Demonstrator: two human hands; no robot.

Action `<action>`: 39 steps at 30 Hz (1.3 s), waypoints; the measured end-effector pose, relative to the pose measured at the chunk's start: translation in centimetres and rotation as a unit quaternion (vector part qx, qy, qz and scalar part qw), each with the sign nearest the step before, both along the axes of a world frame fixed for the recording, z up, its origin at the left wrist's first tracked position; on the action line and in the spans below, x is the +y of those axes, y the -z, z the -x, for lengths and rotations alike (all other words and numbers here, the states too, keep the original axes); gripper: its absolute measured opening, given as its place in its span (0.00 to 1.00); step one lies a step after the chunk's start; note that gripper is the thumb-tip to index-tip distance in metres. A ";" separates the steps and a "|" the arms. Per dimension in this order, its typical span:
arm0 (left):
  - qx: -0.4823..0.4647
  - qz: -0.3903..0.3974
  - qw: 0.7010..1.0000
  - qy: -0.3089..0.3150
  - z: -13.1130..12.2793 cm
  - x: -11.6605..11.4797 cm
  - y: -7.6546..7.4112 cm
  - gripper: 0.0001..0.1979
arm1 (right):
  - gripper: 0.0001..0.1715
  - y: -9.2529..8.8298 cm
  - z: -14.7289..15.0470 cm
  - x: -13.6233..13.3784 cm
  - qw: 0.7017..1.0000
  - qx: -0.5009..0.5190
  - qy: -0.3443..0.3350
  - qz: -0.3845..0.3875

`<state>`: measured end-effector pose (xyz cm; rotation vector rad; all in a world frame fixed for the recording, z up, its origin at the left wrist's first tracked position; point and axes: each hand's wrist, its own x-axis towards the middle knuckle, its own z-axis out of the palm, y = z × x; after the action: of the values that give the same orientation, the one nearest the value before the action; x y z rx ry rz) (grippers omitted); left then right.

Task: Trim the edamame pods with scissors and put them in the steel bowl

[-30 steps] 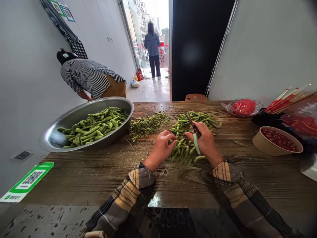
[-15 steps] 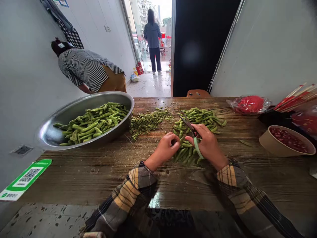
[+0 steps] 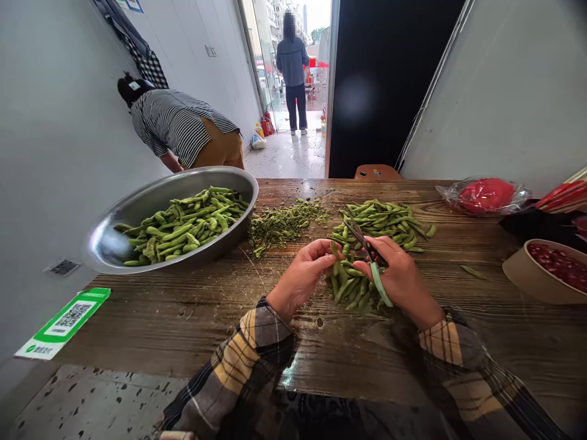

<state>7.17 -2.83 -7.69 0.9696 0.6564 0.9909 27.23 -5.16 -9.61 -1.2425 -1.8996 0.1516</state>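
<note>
My left hand (image 3: 306, 272) pinches a green soybean pod (image 3: 334, 249) between thumb and fingertips, above the table. Close by on the right, my right hand (image 3: 398, 272) is closed around a pair of scissors (image 3: 362, 239) with dark blades and a pale green handle. The blades point up and left, just right of the pod and apart from it. Beneath both hands lies a loose heap of pods (image 3: 352, 286), partly covered by them. A larger pile of pods (image 3: 380, 215) lies just beyond. Left of that is a heap of small green trimmings (image 3: 288, 225).
A wide metal basin (image 3: 98, 256) of pods stands at the left, near a green QR card (image 3: 64, 322). To the right are a paper bowl (image 3: 532, 275) of dark red pieces and a plastic-wrapped red bundle (image 3: 486, 194). One person (image 3: 183, 125) bends over behind the basin; another (image 3: 292, 73) stands in the doorway.
My left hand has lifted slightly, and a pod now shows in its fingertips. The scissors stay in my right hand. The whole view has shifted, so things appear farther right.
</note>
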 end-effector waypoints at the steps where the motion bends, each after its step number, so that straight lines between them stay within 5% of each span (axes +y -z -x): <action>1: 0.008 -0.010 1.000 -0.014 0.0 0.0 0.0 0.10 | 0.27 0.0 0.0 0.0 1.000 -0.003 -0.002 -0.001; 7: 0.085 -0.052 0.990 -0.095 0.1 0.2 -0.1 0.12 | 0.28 -0.1 0.2 -0.4 0.999 -0.019 -0.030 0.014; 15: 0.142 -0.105 0.979 -0.097 -0.1 -0.1 -0.2 0.08 | 0.30 -1.1 0.5 -0.9 0.991 -0.051 -0.067 0.104; 23: 0.223 -0.179 0.954 -0.089 -0.3 -0.3 0.2 0.09 | 0.32 -1.2 0.8 -0.9 0.990 -0.054 -0.089 0.095; 34: 0.192 -0.149 0.968 -0.059 -0.5 -0.4 -0.1 0.09 | 0.27 -1.0 0.5 -0.8 0.988 -0.110 -0.071 0.087; 39: 0.143 -0.074 0.985 -0.067 -0.1 -0.1 -0.4 0.12 | 0.26 -0.8 0.3 -0.5 0.989 -0.102 -0.059 0.093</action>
<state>7.26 -2.98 -7.33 1.2247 0.9059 1.0397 26.90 -5.70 -8.85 -1.3096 -2.1776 0.2789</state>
